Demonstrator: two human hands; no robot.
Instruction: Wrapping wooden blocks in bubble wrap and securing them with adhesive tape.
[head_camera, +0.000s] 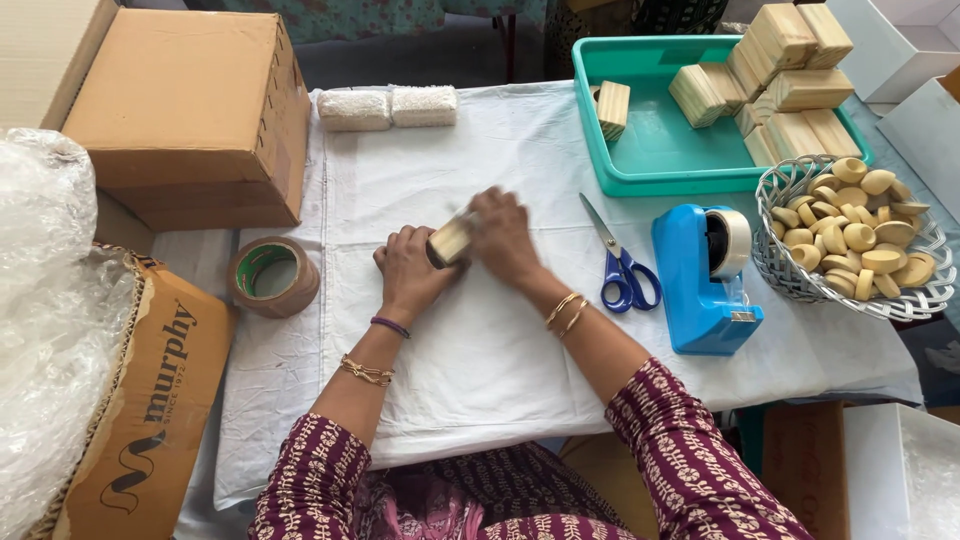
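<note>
Both hands meet at the middle of the white cloth (470, 340) that covers the table. My left hand (408, 268) grips a small tan block (451, 240), a pale soap-like bar. My right hand (503, 235) lies over the bar's far end and is slightly blurred. Bangles circle both wrists. Blue-handled scissors (620, 262) lie just right of my right hand.
A blue tape dispenser (705, 275) stands right of the scissors. A white basket (905, 300) holds several round tan pieces. A teal tray (650, 150) carries stacked wrapped bars. Two white wrapped blocks (388, 107) lie at the back. A brown tape roll (272, 275) and cardboard boxes (195, 110) sit left.
</note>
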